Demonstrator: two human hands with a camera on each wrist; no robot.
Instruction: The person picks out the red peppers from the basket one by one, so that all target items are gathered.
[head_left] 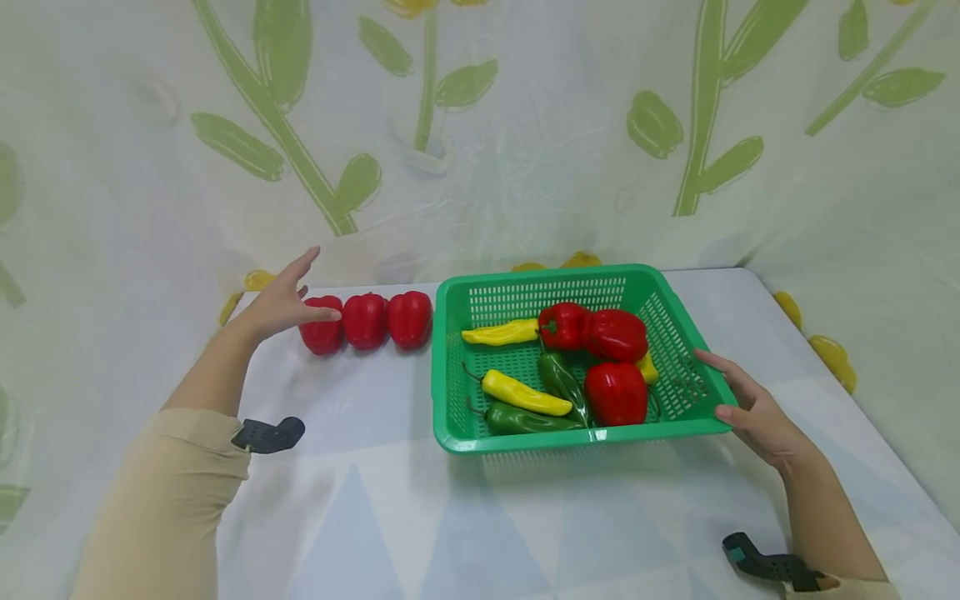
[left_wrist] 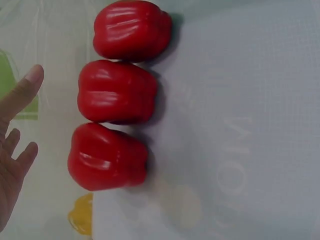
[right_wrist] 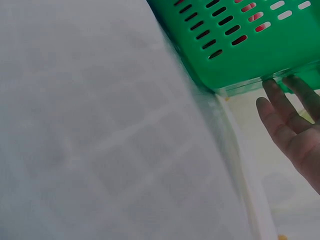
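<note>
A: Progress?
B: Looks partway. Three red peppers [head_left: 365, 321] lined up on the bench [head_left: 360, 417]; green basket [head_left: 442, 367] beside them has three more, plus yellow peppers [head_left: 525, 393] and green peppers [head_left: 558, 383].
A: Grip?
B: Left hand [head_left: 279, 308]: fingers apart, empty, by the end pepper. Right hand [head_left: 759, 414]: clamped on the basket's rim.
A: Remaining?
B: Basket's reds, or the row; direction unclear.

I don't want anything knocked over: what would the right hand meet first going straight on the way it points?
The right side of the green basket; the right hand seems to hold its rim, so there is likely no gap.
</note>
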